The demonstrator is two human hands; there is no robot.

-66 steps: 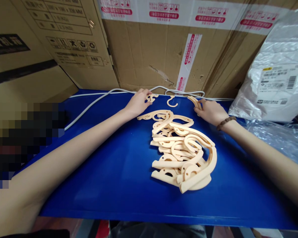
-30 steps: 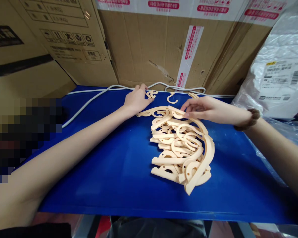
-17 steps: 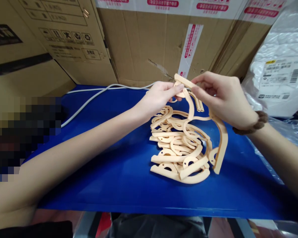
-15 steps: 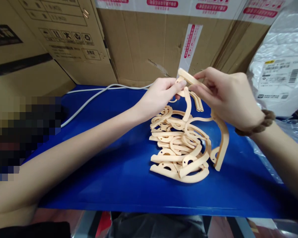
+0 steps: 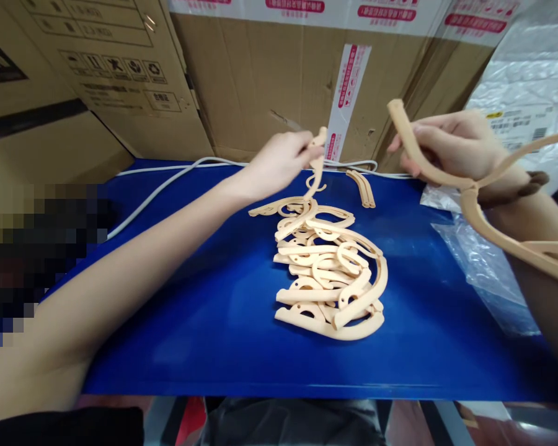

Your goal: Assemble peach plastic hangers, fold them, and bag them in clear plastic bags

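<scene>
My left hand (image 5: 291,156) is closed on a beige curved hanger piece (image 5: 317,170), which hangs just over the back of a pile. My right hand (image 5: 460,142), raised at the right, has its fingers wrapped round one arm of a beige hanger (image 5: 469,198); the hook sticks out to the right and the other arm runs down past the wrist. Between and below the hands, a pile of beige hangers (image 5: 353,328) lies on the blue table (image 5: 204,334). Behind the pile are a few slim curved pieces (image 5: 363,189) and a loose hook (image 5: 314,184).
Cardboard boxes (image 5: 260,80) stand along the back and left. A white cable (image 5: 162,191) runs across the table's rear. White bubble packaging (image 5: 506,80) is at the right, with clear plastic film (image 5: 488,272) below it.
My hands have moved apart. My right hand has carried the hanger to the right and turned it; my left hand has shifted slightly left with its piece.
</scene>
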